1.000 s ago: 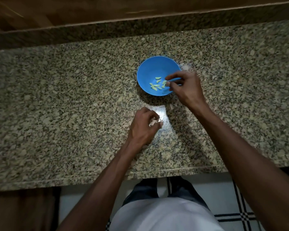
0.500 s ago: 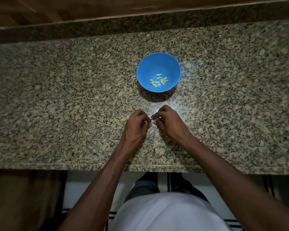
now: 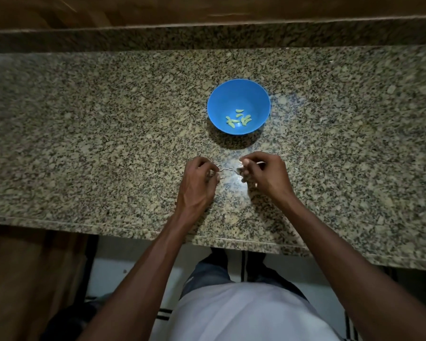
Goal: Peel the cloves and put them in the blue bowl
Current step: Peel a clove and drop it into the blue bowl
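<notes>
Drawing apart since the earlier frame, my left hand (image 3: 199, 181) and right hand (image 3: 263, 174) are each pinching clove skin, peeling beside the blue bowl (image 3: 239, 94) already holding peeled cloves (image 3: 239, 118), on the granite counter (image 3: 108, 143).

We take this for a home kitchen. Under both hands runs a long speckled beige-and-black granite countertop (image 3: 108, 143) with a rounded front edge, and beyond the hands it meets a low upstand of the same granite (image 3: 207, 36) below a brown wooden surface (image 3: 158, 8). Just past the hands stands a small round blue plastic bowl (image 3: 221, 99) holding pale peeled cloves (image 3: 239, 118). Below the wrists we see pale floor tiles (image 3: 133, 262) and a dark-striped mat (image 3: 164, 313).
</notes>
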